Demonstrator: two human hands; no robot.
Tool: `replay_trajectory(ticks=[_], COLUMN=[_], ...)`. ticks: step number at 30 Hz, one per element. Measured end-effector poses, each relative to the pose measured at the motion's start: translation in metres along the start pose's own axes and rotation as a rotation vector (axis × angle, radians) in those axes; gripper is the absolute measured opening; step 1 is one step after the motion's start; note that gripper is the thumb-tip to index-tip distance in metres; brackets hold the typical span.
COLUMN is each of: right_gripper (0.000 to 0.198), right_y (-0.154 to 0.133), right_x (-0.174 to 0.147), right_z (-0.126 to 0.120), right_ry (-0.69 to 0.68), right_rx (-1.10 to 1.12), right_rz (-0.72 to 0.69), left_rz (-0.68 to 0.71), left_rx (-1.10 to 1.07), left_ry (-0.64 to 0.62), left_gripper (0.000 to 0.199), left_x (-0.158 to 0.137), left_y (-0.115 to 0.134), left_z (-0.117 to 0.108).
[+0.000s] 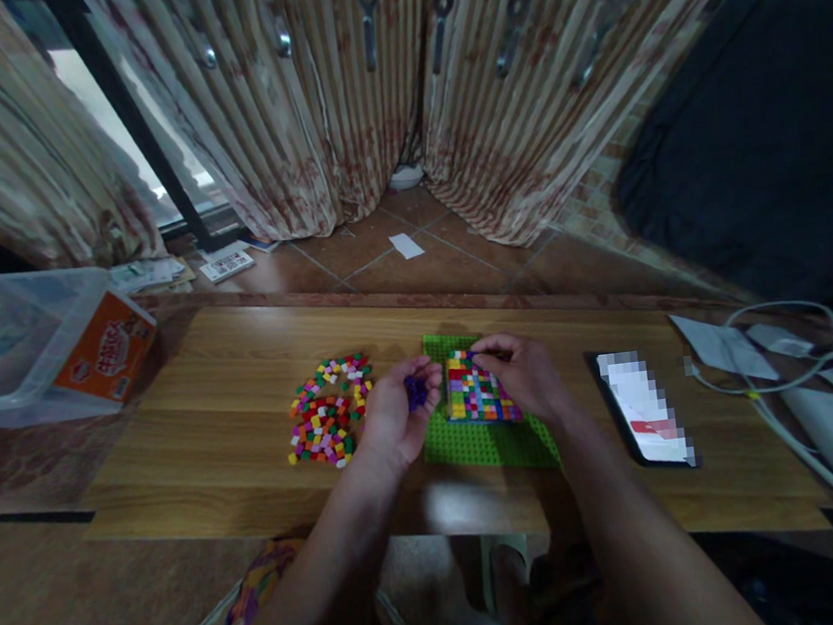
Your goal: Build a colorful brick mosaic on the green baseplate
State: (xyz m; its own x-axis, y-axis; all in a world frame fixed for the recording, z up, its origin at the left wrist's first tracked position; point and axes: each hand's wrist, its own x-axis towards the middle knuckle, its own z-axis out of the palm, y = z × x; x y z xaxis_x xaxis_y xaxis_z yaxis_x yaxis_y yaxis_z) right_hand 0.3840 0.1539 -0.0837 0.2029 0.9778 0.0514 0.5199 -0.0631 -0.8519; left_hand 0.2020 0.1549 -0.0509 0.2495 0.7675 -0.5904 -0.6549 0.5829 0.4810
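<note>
- Bricks are the small hazard: the left hand [398,413] is cupped, palm half up, around a few dark purple bricks [415,391], and if the palm tips they would likely roll off onto the desk [226,354] or over its near edge to the floor.
- Right hand [521,373] has its fingertips pinched together at the top edge of the mosaic [474,386]; whether a brick sits between them cannot be told, since the fingers hide it.
- Pressing off-centre there could seat a brick crooked or pop loose a neighbour, because the pieces are tiny and packed tight.
- Green baseplate [491,439] lies flat near the front edge of the desk, between the two hands; nothing visible pins it, so a hard push might slide it.
- Loose pile [327,413] of mixed bricks lies just left of the left hand, and a sweep of the wrist could scatter it.
- Phone [642,407] lies flat to the right of the baseplate, near the right forearm.
- Materials: bricks look like hard glossy plastic, square and studded; the baseplate is a thin, studded plastic sheet; the desk is smooth wood-grain laminate; white cables [771,382] loop at the far right.
- Clear plastic bin [20,338] with an orange label stands at the far left.
</note>
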Motion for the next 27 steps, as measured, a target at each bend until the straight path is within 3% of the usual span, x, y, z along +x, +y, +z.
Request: replay_trajectory(ticks=[22,27], right_gripper=[0.014,0.016], right_y=[-0.0029,0.0006], right_x=[0.0014,0.0037], right_z=[-0.0016,-0.0019], right_ry=[0.007,-0.046], right_rx=[-0.08,-0.055], right_rz=[-0.064,-0.025], left_rz=[-0.006,-0.015], left_rx=[0.013,0.012], left_ry=[0.012,0.021], left_gripper=[0.02,0.023], left_x=[0.0007,0.0008], left_y=[-0.0023,-0.0023], left_z=[0.0003,0.0011])
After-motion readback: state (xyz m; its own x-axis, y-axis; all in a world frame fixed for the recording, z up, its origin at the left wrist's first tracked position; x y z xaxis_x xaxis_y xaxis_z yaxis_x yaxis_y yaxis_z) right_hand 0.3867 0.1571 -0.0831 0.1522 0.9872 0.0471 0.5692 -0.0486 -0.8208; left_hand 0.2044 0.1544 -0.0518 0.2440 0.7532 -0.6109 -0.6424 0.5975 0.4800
